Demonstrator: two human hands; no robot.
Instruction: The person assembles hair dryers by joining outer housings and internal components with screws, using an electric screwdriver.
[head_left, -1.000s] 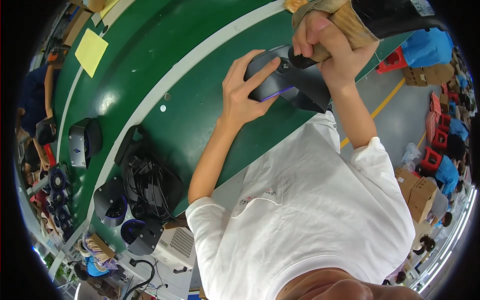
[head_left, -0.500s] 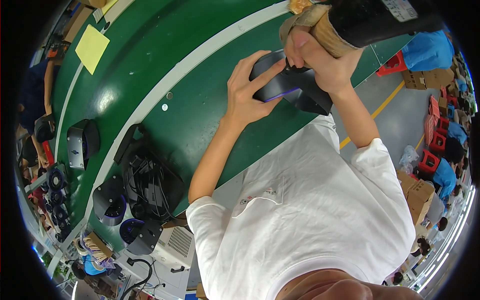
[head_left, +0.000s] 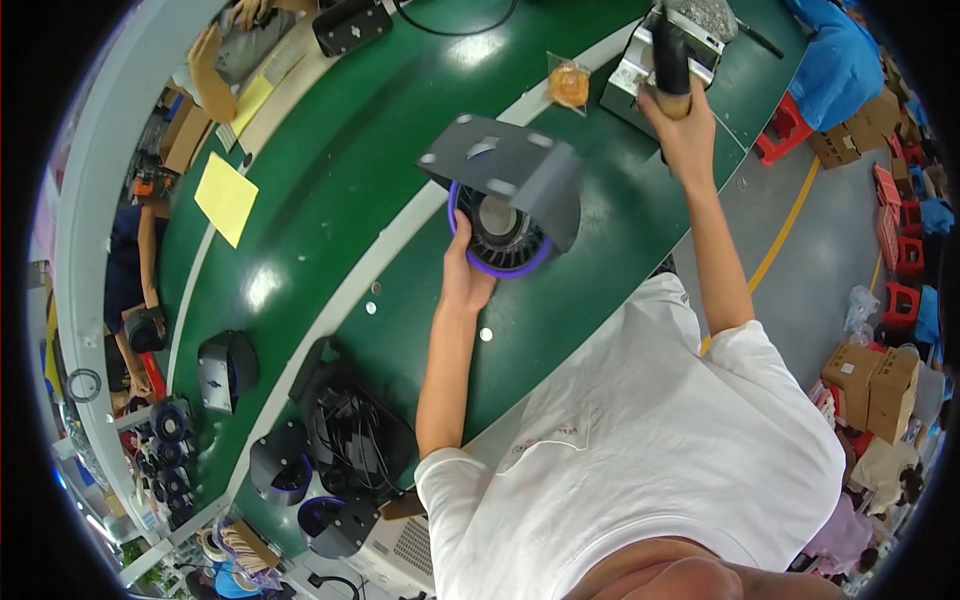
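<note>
My left hand (head_left: pixel 466 275) grips a dark grey angled housing (head_left: pixel 490 155) by its lower side, thumb along the rim and the other fingers mostly hidden. A purple ring and a ribbed, fan-like round part (head_left: pixel 505 225) show in its open face. Over at the far right of the bench, my right hand (head_left: pixel 685 130) is closed round the tan-wrapped end of a black cylindrical tool (head_left: pixel 669 55). That tool stands over a silver metal box-like holder (head_left: pixel 628 82).
A packaged round snack (head_left: pixel 569 86) lies near the holder. Similar housings (head_left: pixel 228 370) stand at the left, beside a black bag with cables (head_left: pixel 358 430). A yellow sheet (head_left: pixel 227 198) lies across the green bench (head_left: pixel 400 310). Other people work at the far left.
My right hand has carried the black tool away from the housing to the metal holder. My left hand has turned the housing so its purple-ringed face shows.
</note>
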